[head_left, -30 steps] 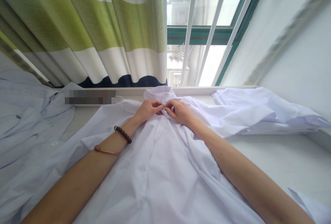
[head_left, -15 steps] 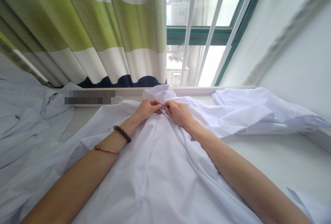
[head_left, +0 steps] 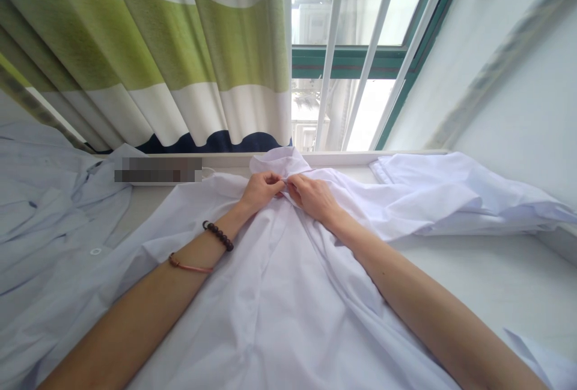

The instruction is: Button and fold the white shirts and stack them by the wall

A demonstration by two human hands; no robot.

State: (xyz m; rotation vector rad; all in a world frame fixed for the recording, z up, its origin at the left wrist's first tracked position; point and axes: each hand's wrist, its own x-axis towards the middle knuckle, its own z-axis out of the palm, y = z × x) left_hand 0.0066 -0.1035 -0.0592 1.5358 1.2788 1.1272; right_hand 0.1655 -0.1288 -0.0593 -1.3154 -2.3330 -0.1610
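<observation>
Nearest: both forearms lie over a white shirt (head_left: 279,294), spread front-up on the table (head_left: 496,276), hem toward the person, collar (head_left: 282,161) at the far end by the window. The left wrist carries a dark bead bracelet (head_left: 218,235) and, lower down the arm, a thin cord bracelet (head_left: 189,267).

Further up, the left hand (head_left: 261,190) and right hand (head_left: 313,196) meet just below the collar. Both are closed in a fingertip pinch on the shirt's front edges, and the fingertips touch. The button or hole itself is too small to see.

This looks like fastening at the top of the placket. To do it well, keep the two edges lined up flat, hold the cloth taut between the pinches, and keep the forearms resting low so the body of the shirt doesn't shift or crease.

At the left edge a pale blue garment (head_left: 49,216) lies rumpled and overlaps the shirt's sleeve. To the right, another white garment (head_left: 451,191) is heaped against the wall, apart from the hands.

Farthest back are the green-and-white striped curtain (head_left: 157,59), drawn left, and the white window bars (head_left: 329,59) over bright glass.
</observation>
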